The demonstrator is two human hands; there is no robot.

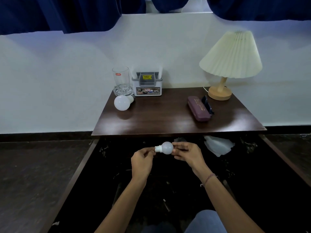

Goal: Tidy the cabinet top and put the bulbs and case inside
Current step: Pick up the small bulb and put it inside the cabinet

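Note:
A small white bulb (165, 147) is held between both hands in front of the open dark cabinet interior (151, 182), below the front edge of the cabinet top (168, 118). My left hand (142, 163) pinches its base; my right hand (186, 153) grips the globe. A larger white bulb (122, 102) lies on its side at the top's back left. A maroon case (199, 108) lies toward the right of the top, with a dark blue object (207, 105) behind it.
A clear glass (121, 81) and a grey-white organiser box (147, 84) stand at the back left. A pleated cream lamp (230, 56) on a wooden base stands at the back right. White paper (218, 145) lies inside the cabinet at the right. Both cabinet doors hang open.

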